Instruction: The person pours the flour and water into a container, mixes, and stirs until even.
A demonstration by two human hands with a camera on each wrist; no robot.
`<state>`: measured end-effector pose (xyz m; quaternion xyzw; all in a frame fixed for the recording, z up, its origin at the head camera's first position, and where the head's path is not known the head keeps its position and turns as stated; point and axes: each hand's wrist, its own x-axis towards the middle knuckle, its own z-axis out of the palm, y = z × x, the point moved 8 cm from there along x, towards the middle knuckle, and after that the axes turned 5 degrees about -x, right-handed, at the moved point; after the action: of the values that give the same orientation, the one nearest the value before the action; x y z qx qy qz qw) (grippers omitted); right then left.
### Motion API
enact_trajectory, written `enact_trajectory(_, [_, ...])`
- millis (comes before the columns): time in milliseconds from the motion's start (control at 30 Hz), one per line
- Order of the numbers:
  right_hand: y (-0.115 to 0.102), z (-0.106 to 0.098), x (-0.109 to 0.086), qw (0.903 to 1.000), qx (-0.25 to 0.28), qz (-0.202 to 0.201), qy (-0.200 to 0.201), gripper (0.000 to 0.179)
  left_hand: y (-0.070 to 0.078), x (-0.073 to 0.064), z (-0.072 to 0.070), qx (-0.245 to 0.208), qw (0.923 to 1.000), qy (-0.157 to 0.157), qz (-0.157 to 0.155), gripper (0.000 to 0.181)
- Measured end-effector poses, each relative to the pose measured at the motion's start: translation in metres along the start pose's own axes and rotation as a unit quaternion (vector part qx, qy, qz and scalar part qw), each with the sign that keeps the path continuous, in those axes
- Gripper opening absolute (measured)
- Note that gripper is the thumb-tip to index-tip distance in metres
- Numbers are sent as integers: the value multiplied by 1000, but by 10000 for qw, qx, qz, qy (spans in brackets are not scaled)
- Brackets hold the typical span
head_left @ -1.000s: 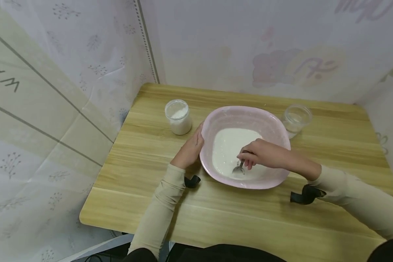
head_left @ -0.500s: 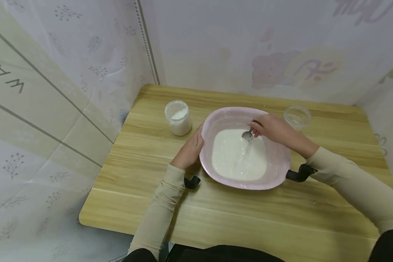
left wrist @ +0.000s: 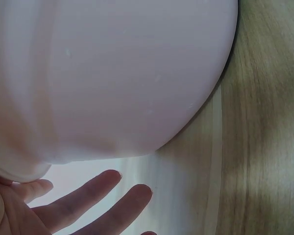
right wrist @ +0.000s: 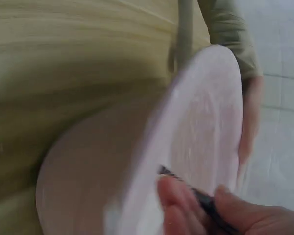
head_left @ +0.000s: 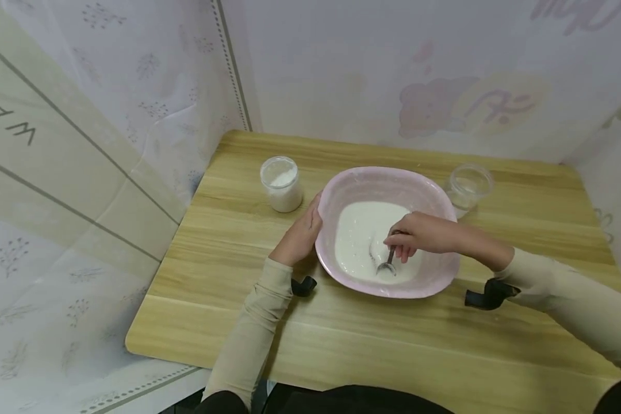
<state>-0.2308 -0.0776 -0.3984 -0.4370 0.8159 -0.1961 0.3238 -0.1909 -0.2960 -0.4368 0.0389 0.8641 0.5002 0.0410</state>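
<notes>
A pink plastic basin (head_left: 383, 292) holds milky white liquid (head_left: 357, 233). My right hand (head_left: 418, 232) grips a metal spoon (head_left: 386, 268) by its handle, its bowl dipping at the surface towards the near side. In the right wrist view, the fingertips and thumb pinch the spoon's dark handle (right wrist: 206, 201). On the basin's left side, my left hand (head_left: 299, 234) rests against the rim. The left wrist view shows its fingers (left wrist: 88, 196) stretched out and apart below the rim, not wrapped round the wall. Where its thumb lies is hidden.
A clear jar of white powder (head_left: 284, 194) stands left of the basin, close to my left hand. Behind the basin's right side is a clear jar (head_left: 468, 187) that looks powder-free. The wooden table (head_left: 196, 299) meets printed curtain-like walls at the back and left.
The spoon in my right hand swept from the near side to the far side of the basin, then back to the near side. My left hand stayed against the rim.
</notes>
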Motion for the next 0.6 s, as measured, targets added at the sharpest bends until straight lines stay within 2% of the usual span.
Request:
enact_trajectory(67, [8, -7, -3, 9997, -159, 124, 150, 29, 0, 0, -1, 9, 10000, -1, -6, 57])
enact_trajectory(133, [16, -19, -4, 9977, -371, 271, 500, 29, 0, 0, -2, 6, 10000, -1, -13, 58])
enact_trajectory(300, [36, -53, 0, 9853, -591, 728, 1425, 31, 0, -1, -4, 71, 9999, 51, -71, 58])
enact_trajectory(367, [42, -63, 3, 9806, -618, 854, 1655, 33, 0, -2, -5, 76, 9999, 77, -88, 58])
enact_trajectory(500, [54, -73, 9, 9776, -364, 1005, 1811, 35, 1, -1, -3, 29, 10000, 53, -21, 58])
enact_trajectory(600, [53, -69, 13, 9826, 50, 965, 1584, 34, 2, -1, -1, 35, 10000, 8, -6, 58])
